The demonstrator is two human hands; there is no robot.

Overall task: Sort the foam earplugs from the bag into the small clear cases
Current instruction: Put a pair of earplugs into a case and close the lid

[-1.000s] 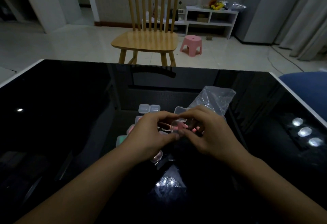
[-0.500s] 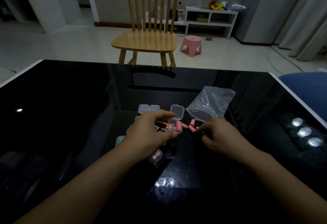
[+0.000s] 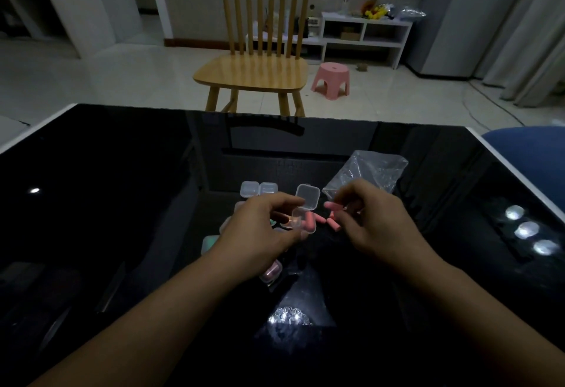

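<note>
We are steadying the open clear case [image 3: 301, 221] in our left hand [image 3: 263, 233] above the surface [image 3: 122, 203] while our right hand [image 3: 371, 221] is pinching a pink earplug [image 3: 334, 206], likely light, squashy, best held mid-body.

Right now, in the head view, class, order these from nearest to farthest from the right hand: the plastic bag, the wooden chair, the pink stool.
From the right hand:
1. Plastic bag, just behind it on the table.
2. Wooden chair, past the table's far edge, to the left.
3. Pink stool, on the floor beyond the chair's seat.
</note>
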